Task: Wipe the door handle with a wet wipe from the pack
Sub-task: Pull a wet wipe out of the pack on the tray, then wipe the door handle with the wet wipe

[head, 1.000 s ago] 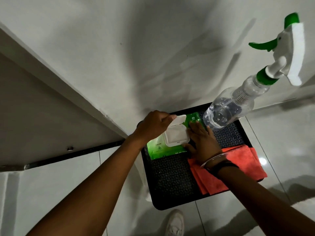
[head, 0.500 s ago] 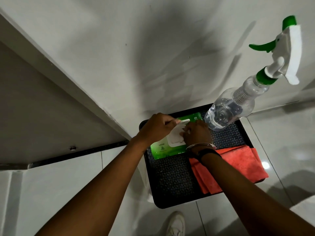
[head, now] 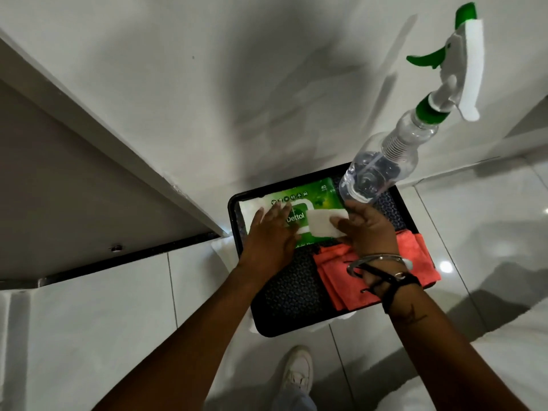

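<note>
So the wipe-grabbing step looks basically done. A white wipe [head: 326, 223] is pinched in the fingers of the right hand [head: 366, 229], just above the green pack [head: 314, 197], which is pressed flat on the black tray [head: 296, 295] by the left hand [head: 271, 235], fingers spread. The door handle isn't in view, so it'll need to be located next.

A black tray [head: 296, 315] with a dotted, textured base carries everything here, standing above a glossy pale tiled floor [head: 89, 336]. On the tray's far side lies a green wipe pack [head: 323, 200] (a brand name is printed on its label). A clear spray bottle [head: 382, 164] with a green and white trigger head stands at the far right corner. Folded coral-red cloths [head: 335, 280] lie along the right side, just beside the pack.
</note>
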